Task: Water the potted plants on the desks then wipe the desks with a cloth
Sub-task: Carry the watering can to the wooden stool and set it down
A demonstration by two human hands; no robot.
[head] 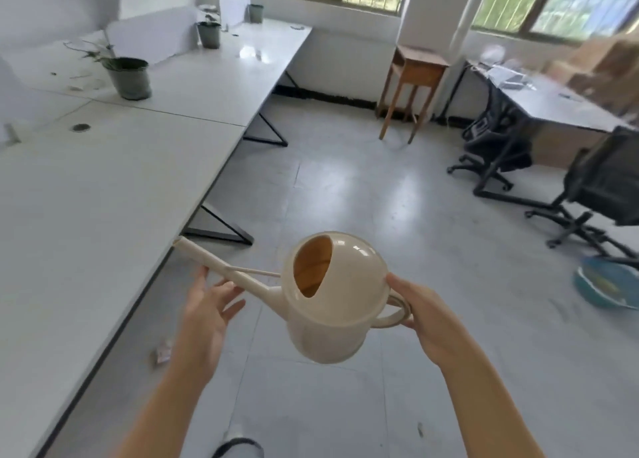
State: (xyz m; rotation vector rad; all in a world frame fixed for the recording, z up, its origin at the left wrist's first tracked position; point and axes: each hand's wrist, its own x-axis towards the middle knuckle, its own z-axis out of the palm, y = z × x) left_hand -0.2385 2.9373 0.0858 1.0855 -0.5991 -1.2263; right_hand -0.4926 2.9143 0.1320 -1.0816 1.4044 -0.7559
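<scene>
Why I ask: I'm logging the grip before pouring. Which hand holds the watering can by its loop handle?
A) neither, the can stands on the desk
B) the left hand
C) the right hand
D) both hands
C: the right hand curls round the loop handle of the watering can, held over the floor, while the left hand lies open at the spout.

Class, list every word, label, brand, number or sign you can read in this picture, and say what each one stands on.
No text can be read anywhere.
The cream plastic watering can: no print shows.
The blue round basin on the floor: yellowish marks, too blurred to read.
The small crumpled packet on the floor: too blurred to read.
</scene>
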